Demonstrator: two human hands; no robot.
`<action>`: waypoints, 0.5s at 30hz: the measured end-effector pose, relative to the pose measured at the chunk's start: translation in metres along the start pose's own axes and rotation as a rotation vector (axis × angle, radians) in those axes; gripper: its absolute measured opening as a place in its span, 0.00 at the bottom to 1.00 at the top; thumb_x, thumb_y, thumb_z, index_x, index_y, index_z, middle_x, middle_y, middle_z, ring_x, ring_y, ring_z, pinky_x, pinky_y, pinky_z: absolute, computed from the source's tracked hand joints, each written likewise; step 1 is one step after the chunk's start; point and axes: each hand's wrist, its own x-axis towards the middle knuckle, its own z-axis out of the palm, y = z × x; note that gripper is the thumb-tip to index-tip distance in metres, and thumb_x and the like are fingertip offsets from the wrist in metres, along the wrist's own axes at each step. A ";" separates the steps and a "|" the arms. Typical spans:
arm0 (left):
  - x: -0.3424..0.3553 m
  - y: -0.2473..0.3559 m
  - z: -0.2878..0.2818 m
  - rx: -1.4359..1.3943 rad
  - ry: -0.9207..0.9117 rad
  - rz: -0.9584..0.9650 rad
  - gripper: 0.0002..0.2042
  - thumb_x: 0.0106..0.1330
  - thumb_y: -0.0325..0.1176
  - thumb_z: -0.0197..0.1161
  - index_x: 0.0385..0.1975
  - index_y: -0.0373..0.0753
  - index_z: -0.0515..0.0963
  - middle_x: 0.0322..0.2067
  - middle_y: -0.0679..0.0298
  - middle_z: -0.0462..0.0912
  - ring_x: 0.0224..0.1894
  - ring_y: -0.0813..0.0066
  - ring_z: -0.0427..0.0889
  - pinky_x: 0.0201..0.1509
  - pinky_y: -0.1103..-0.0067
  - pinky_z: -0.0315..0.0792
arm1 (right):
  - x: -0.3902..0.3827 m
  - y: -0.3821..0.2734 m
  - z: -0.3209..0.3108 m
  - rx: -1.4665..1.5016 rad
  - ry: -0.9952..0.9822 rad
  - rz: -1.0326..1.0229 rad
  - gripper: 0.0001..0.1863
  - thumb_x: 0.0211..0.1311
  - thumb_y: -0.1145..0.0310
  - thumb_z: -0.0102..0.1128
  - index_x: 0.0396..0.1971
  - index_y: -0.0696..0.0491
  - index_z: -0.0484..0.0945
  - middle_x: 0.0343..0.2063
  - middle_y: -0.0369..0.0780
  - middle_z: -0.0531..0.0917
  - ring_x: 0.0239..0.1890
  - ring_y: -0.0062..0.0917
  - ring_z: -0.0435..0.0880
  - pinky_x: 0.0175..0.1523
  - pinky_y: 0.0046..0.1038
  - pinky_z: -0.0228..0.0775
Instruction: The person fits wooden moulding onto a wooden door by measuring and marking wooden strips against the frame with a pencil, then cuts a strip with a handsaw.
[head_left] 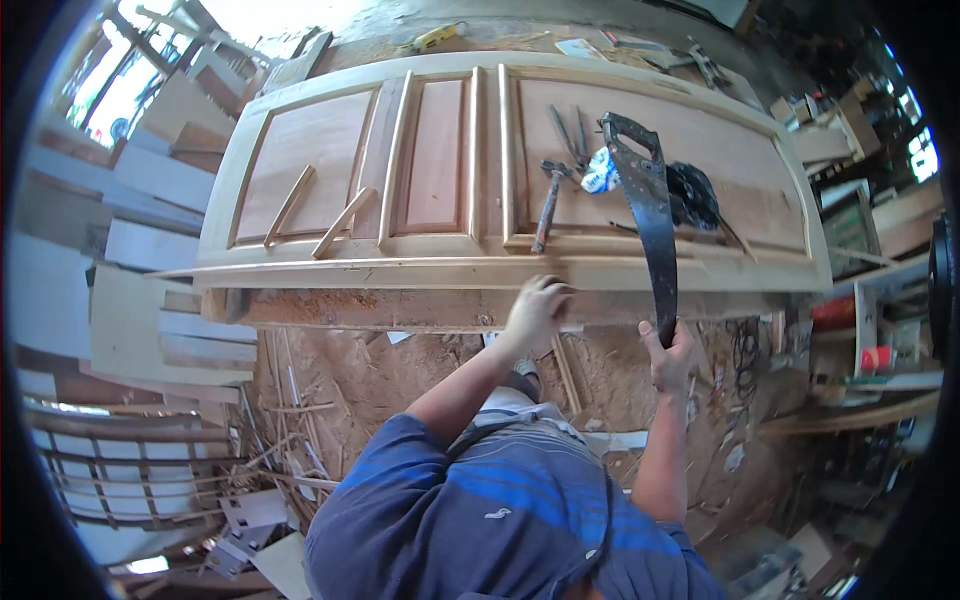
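Observation:
A handsaw (655, 225) with a dark blade is gripped near its narrow end by my right hand (668, 355). Its black handle points away from me, above a panelled wooden door (590, 225) that lies flat. At the door's near edge is my left hand (543, 305), its fingers bent and smeared by motion; whether they hold anything is unclear. A hammer (548, 205) lies beyond that hand, with pincers (570, 135) farther back. Beside the saw are a blue-and-white packet (602, 172) and a crumpled black bag (692, 195).
Two short wood strips (290, 205) rest on the door's left part. A long thin strip (400, 272) runs along its near edge. Boards (160, 245) lean at left; offcuts and sawdust (330, 370) cover the floor. A yellow power tool (436, 38) lies behind the door.

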 end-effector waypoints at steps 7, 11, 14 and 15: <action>-0.105 -0.010 -0.129 0.256 0.144 -0.243 0.07 0.66 0.28 0.70 0.41 0.40 0.89 0.46 0.54 0.90 0.52 0.47 0.86 0.61 0.57 0.79 | -0.078 0.016 0.014 0.041 0.067 0.065 0.23 0.67 0.55 0.81 0.26 0.52 0.75 0.23 0.27 0.71 0.27 0.15 0.65 0.32 0.26 0.57; -0.138 -0.038 -0.193 0.390 0.250 -0.287 0.07 0.64 0.27 0.70 0.41 0.40 0.89 0.44 0.54 0.90 0.52 0.48 0.86 0.60 0.58 0.78 | -0.091 -0.020 0.039 0.045 0.056 0.139 0.23 0.67 0.55 0.81 0.25 0.51 0.75 0.23 0.26 0.71 0.27 0.14 0.65 0.32 0.26 0.57; -0.144 -0.058 -0.243 0.528 0.262 -0.299 0.09 0.63 0.27 0.70 0.42 0.40 0.88 0.46 0.54 0.90 0.54 0.48 0.86 0.63 0.58 0.77 | -0.086 -0.004 0.066 0.065 0.064 0.026 0.22 0.68 0.55 0.79 0.25 0.53 0.77 0.21 0.28 0.74 0.26 0.14 0.70 0.32 0.26 0.61; -0.145 -0.067 -0.259 0.555 0.243 -0.308 0.09 0.64 0.27 0.70 0.43 0.41 0.88 0.47 0.55 0.90 0.55 0.48 0.85 0.64 0.58 0.76 | -0.084 -0.005 0.076 0.065 0.065 0.017 0.22 0.68 0.55 0.79 0.25 0.53 0.77 0.21 0.28 0.74 0.26 0.14 0.70 0.32 0.26 0.61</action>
